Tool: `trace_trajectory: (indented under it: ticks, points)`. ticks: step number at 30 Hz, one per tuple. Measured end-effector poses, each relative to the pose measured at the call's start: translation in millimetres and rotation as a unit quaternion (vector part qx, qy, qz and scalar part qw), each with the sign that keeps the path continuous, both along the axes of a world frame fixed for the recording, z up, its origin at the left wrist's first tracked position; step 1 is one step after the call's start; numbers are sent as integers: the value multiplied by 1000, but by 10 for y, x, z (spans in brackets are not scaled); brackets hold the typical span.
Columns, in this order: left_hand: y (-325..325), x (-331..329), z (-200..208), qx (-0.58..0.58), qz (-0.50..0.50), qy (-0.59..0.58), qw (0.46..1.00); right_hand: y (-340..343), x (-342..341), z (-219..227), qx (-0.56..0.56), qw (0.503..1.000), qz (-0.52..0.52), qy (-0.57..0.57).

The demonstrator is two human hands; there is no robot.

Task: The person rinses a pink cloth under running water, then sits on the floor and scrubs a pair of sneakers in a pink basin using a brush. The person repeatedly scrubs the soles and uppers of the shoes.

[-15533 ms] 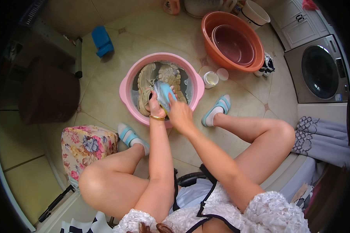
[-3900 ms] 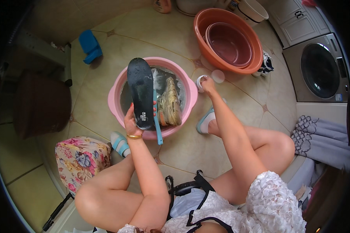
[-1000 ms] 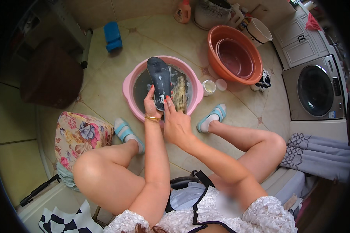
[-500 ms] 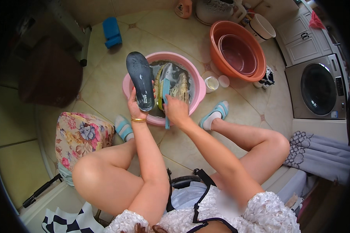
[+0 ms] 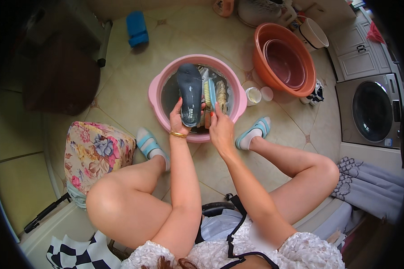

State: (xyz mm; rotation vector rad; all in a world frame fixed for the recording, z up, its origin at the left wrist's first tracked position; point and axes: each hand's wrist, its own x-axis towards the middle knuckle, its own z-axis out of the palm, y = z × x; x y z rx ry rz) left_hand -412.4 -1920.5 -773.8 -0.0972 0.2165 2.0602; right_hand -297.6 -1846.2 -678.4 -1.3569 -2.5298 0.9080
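My left hand (image 5: 178, 122) is wrapped around the heel end of a dark blue-grey shoe insole (image 5: 190, 89), holding it above the water with streaks of pale foam on its face. In my right hand (image 5: 221, 129) is a light blue scrub brush (image 5: 212, 92); its pale yellow bristles face the insole, a small gap away. Beneath both hands stands a pink basin (image 5: 154, 96) of dark, sudsy water. A pale, yellowish shoe (image 5: 221, 95) lies in it at the right, and other soaked items are partly hidden by the insole and brush.
A small open tub (image 5: 253, 96) with white contents and its lid (image 5: 266, 93) sit right of the basin. Beyond are orange basins (image 5: 310, 74), sneakers (image 5: 316, 93) and a washing machine (image 5: 371, 110). A flowered stool (image 5: 98, 150) stands left; a blue plastic object (image 5: 137, 29) lies farther back.
The insole has moved rightward over the basin, nearer the brush. The brush has turned slightly, its bristles now showing toward the insole. The whole view has shifted a little.
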Motion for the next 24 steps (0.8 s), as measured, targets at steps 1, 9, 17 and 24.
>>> trace_trajectory:
  ticks: [1,9,17,24]
  points:
    - [6,40,-66,-21,1,-6,1000,-5,22,56,5,1000,16,12]
    - [86,260,-404,-48,-8,-43,998,-313,279,123,65,982,126,-124]
    - [182,321,-570,-86,50,-13,995,-323,105,-169,150,977,128,-83]
    - [191,316,-659,-87,34,-56,994,-583,393,112,99,976,161,-109]
